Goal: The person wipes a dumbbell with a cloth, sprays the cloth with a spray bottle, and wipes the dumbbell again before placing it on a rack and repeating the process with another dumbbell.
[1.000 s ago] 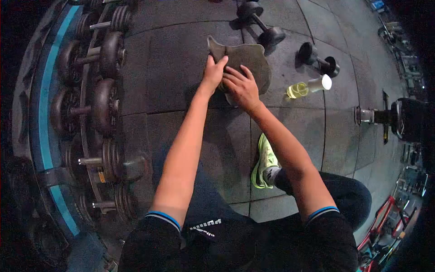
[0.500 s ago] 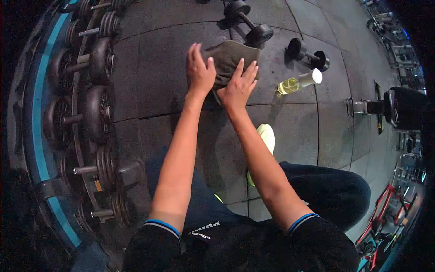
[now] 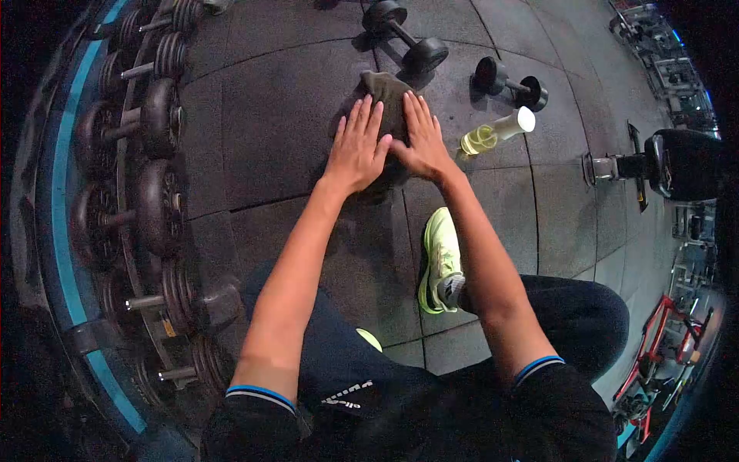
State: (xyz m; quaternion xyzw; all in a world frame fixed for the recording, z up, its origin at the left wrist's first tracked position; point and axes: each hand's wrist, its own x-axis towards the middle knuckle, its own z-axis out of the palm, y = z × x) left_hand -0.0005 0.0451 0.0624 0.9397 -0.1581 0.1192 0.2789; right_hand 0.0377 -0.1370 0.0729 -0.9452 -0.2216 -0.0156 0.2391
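Observation:
A dark olive cloth (image 3: 390, 115) lies bunched on the floor mats, with its top corner sticking up past my fingertips. My left hand (image 3: 358, 150) rests flat on the cloth's left side, fingers extended. On the right side lies my right hand (image 3: 423, 142), also flat with straight fingers. The two thumbs come close together over the middle of the cloth. Much of the fabric is hidden under both palms. Just right of my right hand, a clear spray bottle (image 3: 479, 140) with yellow liquid and a white top leans or lies on the floor.
Two black dumbbells, one larger (image 3: 406, 37) and one smaller (image 3: 511, 83), lie beyond the cloth. A rack of dumbbells (image 3: 162, 208) runs along the left. My yellow-green shoe (image 3: 442, 258) stands nearer. A black padded seat (image 3: 687, 173) is at the right.
Both hands have pressed down flatter and come together at the thumbs. The cloth, spread wider before, is now bunched narrower beneath them. The view has shifted slightly, showing more of the shoe.

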